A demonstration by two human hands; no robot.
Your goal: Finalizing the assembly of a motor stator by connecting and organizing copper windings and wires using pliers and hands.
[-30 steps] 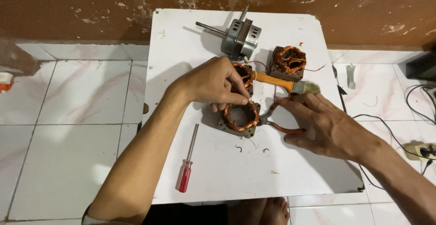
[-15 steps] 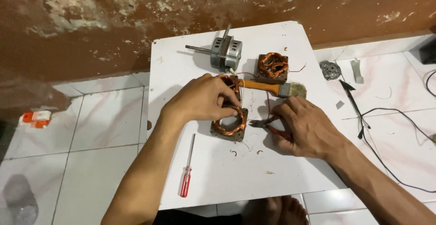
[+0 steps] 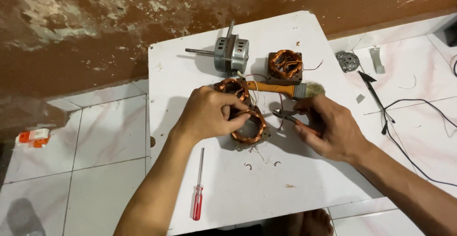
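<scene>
Copper-wound square stator core point(image 3: 249, 130) sits mid white board point(image 3: 304, 40), my left hand point(image 3: 209, 114) clamped on its rim. Right hand point(image 3: 328, 126) grips small red-handled pliers point(image 3: 285, 116), tips just beside windings. I'd keep core pinned, nip one strand, pull w/o scraping neighbouring wire.

- The stator point(image 3: 249, 131) carried shiny copper windings;
- the motor housing point(image 3: 232, 55) was dull grey metal;
- the screwdriver point(image 3: 197, 202) had glossy red plastic;
- the board point(image 3: 304, 174) looked matt white.
</scene>
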